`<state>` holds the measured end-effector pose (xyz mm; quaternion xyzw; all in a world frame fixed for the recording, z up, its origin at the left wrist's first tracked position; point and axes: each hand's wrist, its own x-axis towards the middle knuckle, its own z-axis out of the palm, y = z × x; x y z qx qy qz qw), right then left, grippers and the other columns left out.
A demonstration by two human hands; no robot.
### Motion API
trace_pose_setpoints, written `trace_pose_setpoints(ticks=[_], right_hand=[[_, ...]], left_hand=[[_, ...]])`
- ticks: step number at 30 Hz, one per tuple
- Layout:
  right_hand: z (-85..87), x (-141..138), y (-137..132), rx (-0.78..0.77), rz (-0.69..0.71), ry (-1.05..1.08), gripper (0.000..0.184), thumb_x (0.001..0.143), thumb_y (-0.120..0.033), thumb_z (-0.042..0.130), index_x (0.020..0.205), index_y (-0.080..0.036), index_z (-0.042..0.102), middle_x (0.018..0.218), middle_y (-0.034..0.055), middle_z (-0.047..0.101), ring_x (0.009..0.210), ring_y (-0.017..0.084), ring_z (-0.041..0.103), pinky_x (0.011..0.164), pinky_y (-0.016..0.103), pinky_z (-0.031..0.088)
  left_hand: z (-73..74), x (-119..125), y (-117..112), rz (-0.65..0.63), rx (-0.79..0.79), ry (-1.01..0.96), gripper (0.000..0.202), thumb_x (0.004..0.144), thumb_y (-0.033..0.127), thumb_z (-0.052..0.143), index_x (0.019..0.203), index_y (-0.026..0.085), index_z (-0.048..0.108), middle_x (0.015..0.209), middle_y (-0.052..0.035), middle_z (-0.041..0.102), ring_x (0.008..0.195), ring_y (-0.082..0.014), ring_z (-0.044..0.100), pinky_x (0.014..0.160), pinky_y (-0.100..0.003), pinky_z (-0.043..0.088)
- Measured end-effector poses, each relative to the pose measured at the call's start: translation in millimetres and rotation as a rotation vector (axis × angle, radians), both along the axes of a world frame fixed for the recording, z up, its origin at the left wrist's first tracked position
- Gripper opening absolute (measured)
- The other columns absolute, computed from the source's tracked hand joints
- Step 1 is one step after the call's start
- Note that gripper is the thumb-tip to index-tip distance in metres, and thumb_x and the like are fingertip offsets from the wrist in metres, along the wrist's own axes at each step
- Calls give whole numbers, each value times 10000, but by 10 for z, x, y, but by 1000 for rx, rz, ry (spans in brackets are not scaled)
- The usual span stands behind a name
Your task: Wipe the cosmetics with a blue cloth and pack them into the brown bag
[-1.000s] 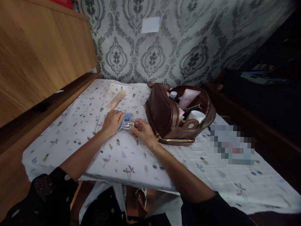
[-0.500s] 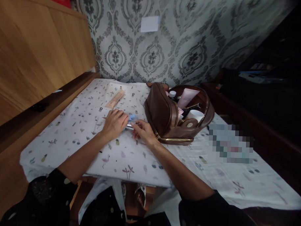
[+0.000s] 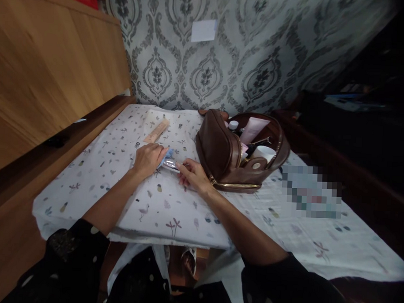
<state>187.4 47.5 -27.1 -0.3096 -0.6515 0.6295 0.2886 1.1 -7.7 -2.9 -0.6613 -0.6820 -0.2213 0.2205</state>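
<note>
My left hand [image 3: 149, 158] is closed around a crumpled blue cloth [image 3: 169, 154], which bunches out past the fingers. Against the cloth lies one end of a shiny silver, elongated object [image 3: 170, 164]; its exact kind is unclear. The other end is pinched between the thumb and fingers of my right hand [image 3: 193, 174]. Both hands are low over the patterned white tablecloth [image 3: 167, 199]. Just right of my right hand stands an unzipped brown toiletry bag [image 3: 218, 145]. Beyond my left hand, a peach-coloured tube [image 3: 156, 131] lies flat.
Inside the bag are a pale pink tube [image 3: 254, 129], a white-capped bottle [image 3: 233, 125] and a white round container [image 3: 264, 152]. A blurred-out item [image 3: 311, 192] lies to the right. A wooden cabinet [image 3: 59, 53] borders the left; patterned wallpaper [image 3: 204, 76] rises behind.
My left hand with the blue cloth has shifted slightly left, away from my right hand. More of the silver object now shows between them. My right hand stays nearly still.
</note>
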Motion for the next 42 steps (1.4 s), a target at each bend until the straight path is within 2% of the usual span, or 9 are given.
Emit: trace_pose_setpoints(ticks=[10, 14, 16, 19, 26, 30, 33, 37, 42], right_hand=[[-62, 10, -49, 174, 31, 5, 406, 727, -524, 700, 885, -225, 476, 588, -74, 571, 432, 108, 545, 312, 165, 366], [-35, 10, -13, 91, 2, -3, 427, 739, -574, 673, 854, -221, 464, 509, -77, 567, 359, 95, 485, 316, 178, 368], [-9, 12, 12, 28, -27, -1, 427, 743, -576, 677, 830, -216, 462, 479, -68, 565, 347, 91, 479, 332, 178, 359], [20, 13, 33, -33, -71, 7, 428, 735, -572, 693, 820, -213, 476, 482, -60, 562, 368, 97, 503, 345, 181, 331], [-4, 43, 34, 131, 14, 15, 388, 793, -567, 632, 836, -224, 457, 545, -69, 534, 404, 97, 455, 395, 202, 310], [48, 117, 5, 493, 18, -57, 201, 803, -299, 660, 952, -211, 557, 836, -12, 595, 646, 124, 575, 604, 244, 462], [95, 161, -23, 727, 11, -158, 262, 797, -150, 650, 1046, -219, 605, 968, 15, 594, 746, 137, 578, 743, 278, 493], [94, 163, -31, 767, -15, -220, 423, 800, -149, 686, 1203, -241, 597, 1097, 48, 590, 806, 164, 618, 817, 326, 525], [46, 126, -22, 672, -111, -230, 660, 803, -390, 761, 1377, -218, 483, 1254, 123, 580, 884, 219, 671, 787, 376, 564]], left_hand=[[-75, -88, 18, 71, -44, -82, 464, 1041, 421, 346, 777, 202, 659, 799, -85, 726, 775, -227, 669, 677, -337, 413], [-26, -52, -44, -195, -33, -83, 348, 1015, 444, 427, 1079, 199, 667, 1012, -84, 724, 960, -230, 649, 828, -341, 460], [-2, -28, -62, -350, -82, -17, 452, 954, 530, 537, 1246, 195, 616, 1074, -95, 697, 1009, -258, 621, 873, -374, 460], [14, -14, -57, -358, -162, 111, 595, 881, 572, 639, 1328, 184, 572, 1090, -107, 665, 1037, -293, 596, 890, -410, 446], [5, -51, -49, -263, -222, 192, 333, 919, 492, 628, 1063, 192, 644, 958, -70, 657, 915, -252, 603, 742, -351, 421], [17, -84, -78, -289, -201, 167, 339, 907, 529, 631, 952, 194, 649, 891, -54, 653, 865, -237, 595, 704, -344, 412], [20, -104, -91, -308, -181, 126, 314, 913, 510, 628, 947, 198, 652, 870, -46, 645, 844, -225, 585, 695, -337, 409], [-3, -103, -99, -300, -144, 144, 318, 913, 506, 631, 975, 195, 642, 888, -43, 640, 858, -225, 587, 702, -339, 412], [-25, -99, -108, -294, -128, 147, 295, 915, 492, 632, 965, 201, 636, 893, -40, 632, 853, -221, 587, 704, -337, 414]])
